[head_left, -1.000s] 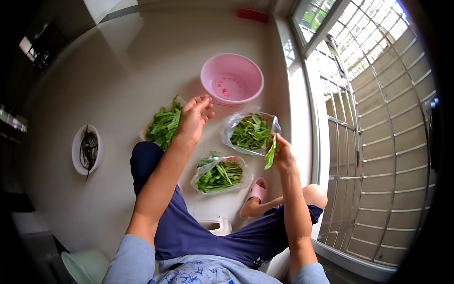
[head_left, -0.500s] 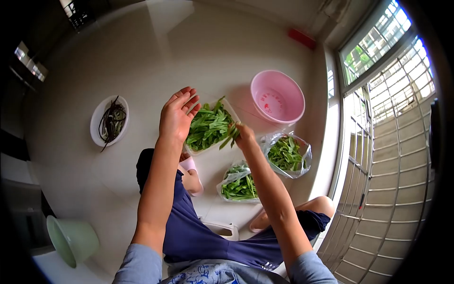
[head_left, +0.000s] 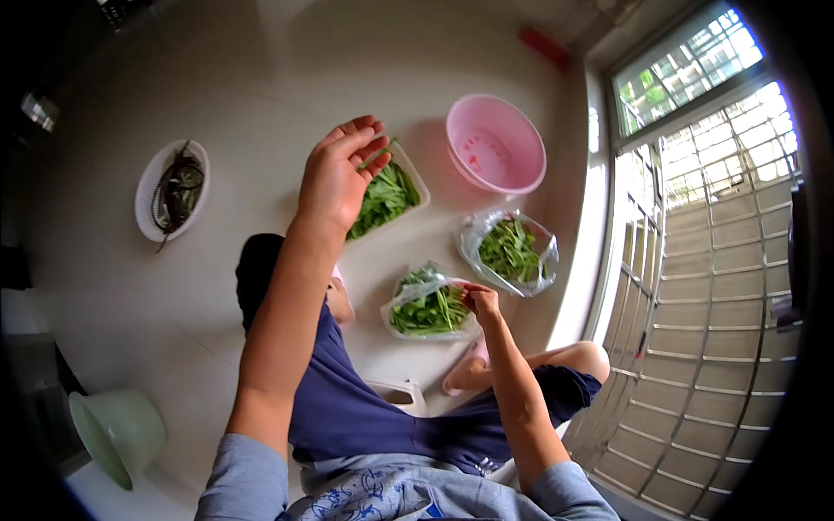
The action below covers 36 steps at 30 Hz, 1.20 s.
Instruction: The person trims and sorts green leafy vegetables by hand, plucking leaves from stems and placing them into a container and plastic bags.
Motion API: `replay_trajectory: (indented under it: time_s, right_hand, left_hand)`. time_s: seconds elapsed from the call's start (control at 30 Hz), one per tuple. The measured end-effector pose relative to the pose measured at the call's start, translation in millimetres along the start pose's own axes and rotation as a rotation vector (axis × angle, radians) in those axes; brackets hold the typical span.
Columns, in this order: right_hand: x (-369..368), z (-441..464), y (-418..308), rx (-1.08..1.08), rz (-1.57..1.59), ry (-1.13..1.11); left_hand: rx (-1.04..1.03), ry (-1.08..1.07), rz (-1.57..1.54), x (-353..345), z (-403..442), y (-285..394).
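My left hand (head_left: 340,174) is raised with its fingers loosely curled and apart, holding nothing. Behind it, a pale rectangular tray (head_left: 423,186) of green leafy vegetables (head_left: 387,198) is partly hidden by the hand. My right hand (head_left: 483,300) is at the right edge of a clear plastic bag (head_left: 396,314) full of leafy greens (head_left: 430,311). Its fingers are bent together at the bag's rim, and what they hold, if anything, is too small to make out. Just beyond, a second plastic bag (head_left: 546,276) has more greens (head_left: 510,250) in it.
A pink basin (head_left: 499,143) stands behind the bags. To the left is a white oval basket (head_left: 146,193) with dark, long bean-like strands (head_left: 181,193). A pale green bucket (head_left: 130,430) lies at lower left. Barred windows (head_left: 704,286) line the right side.
My right hand has moved down from beside the tray to the nearer bag, and the green leaves it held no longer show. My left hand stays raised and open. The view has shifted slightly.
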State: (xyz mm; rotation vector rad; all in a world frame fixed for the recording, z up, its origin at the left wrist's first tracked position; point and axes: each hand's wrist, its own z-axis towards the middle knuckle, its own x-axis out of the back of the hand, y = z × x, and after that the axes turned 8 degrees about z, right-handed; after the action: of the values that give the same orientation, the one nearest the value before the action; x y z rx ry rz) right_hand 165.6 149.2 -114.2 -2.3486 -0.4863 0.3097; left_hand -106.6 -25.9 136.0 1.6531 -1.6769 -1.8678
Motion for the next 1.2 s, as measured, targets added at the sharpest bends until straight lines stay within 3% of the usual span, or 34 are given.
replay_trajectory:
  time_s: [0.1, 0.17, 0.37, 0.6, 0.7, 0.83, 0.9, 0.97, 1.1, 1.2]
  right_hand:
    - [35.9, -15.0, 21.5, -0.038, -0.129, 0.217]
    - [53.7, -13.1, 36.2, -0.055, -0.197, 0.145]
    - [40.8, -6.4, 65.3, 0.328, -1.041, 0.073]
    - [7.2, -6.1, 70.4, 0.226, -1.151, 0.099]
    - [4.8, 0.3, 80.5, 0.286, -1.238, 0.102]
    - [8.6, 6.0, 74.2, 0.212, -1.083, 0.01]
    - [21.4, 12.1, 55.6, -0.074, -0.962, -0.308]
    - [13.2, -28.4, -1.1, -0.262, -0.795, -0.474]
    - [21.1, -73.4, -62.5, -0.413, -0.518, -0.546]
    - [33.2, -97.5, -84.9, -0.422, -0.402, -0.591]
  left_hand:
    - [0.058, -0.058, 0.021, -13.5, -1.4, -14.4]
    - [0.086, -0.08, 0.042, -20.3, -2.0, -21.0]
    - [0.213, -0.117, 0.083, -29.3, -1.5, -39.2]
    - [0.257, -0.132, 0.145, -30.9, -4.8, -42.7]
    - [0.281, -0.145, 0.159, -31.4, -4.9, -43.7]
    - [0.297, -0.187, 0.156, -34.1, -5.7, -44.8]
    - [0.286, -0.22, 0.164, -36.3, -5.2, -47.2]
    - [0.275, -0.261, 0.17, -39.1, -7.1, -49.1]
    - [0.27, -0.505, 0.312, -52.6, -18.8, -57.9]
    - [0.085, -0.786, 0.788, -58.0, -28.0, -81.8]
